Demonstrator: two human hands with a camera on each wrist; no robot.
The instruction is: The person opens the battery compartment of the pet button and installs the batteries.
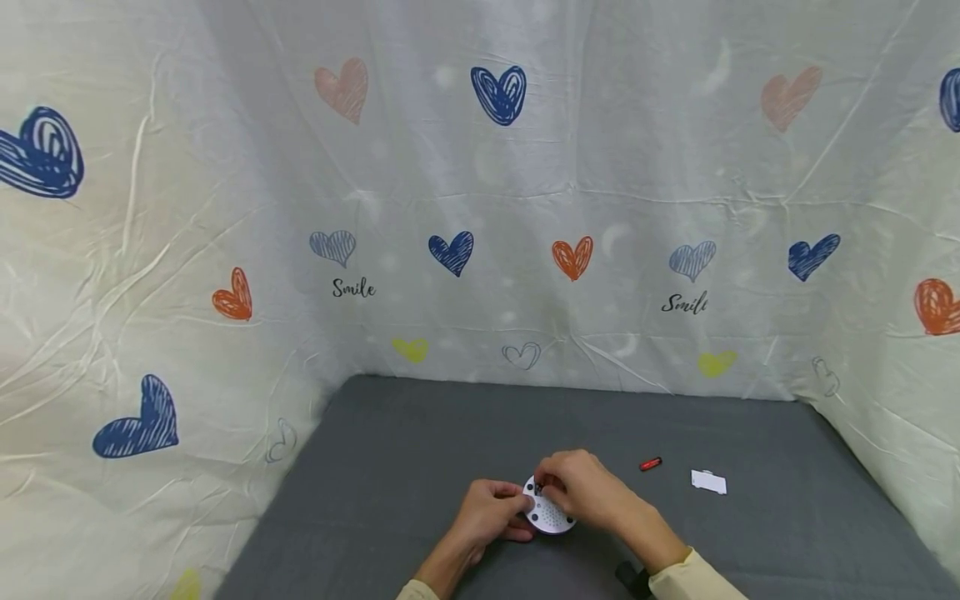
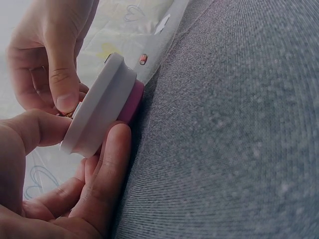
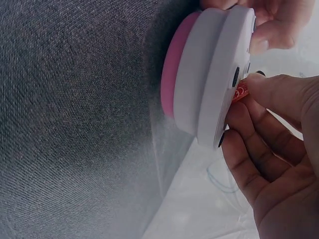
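One pinched red battery (image 3: pixel 239 93) meets the white device (image 3: pixel 219 74).

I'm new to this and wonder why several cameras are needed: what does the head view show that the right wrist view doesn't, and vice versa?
Only the head view: a small red cylinder, which looks like a battery, and a white plate, both lying loose; also the "Smile" lettering.

Only the right wrist view: clearly, the pink layer of the round white device, and the red patterned surface of the piece pinched by the right hand.

Both: the device, right hand, left hand, grey surface and pale backdrop.
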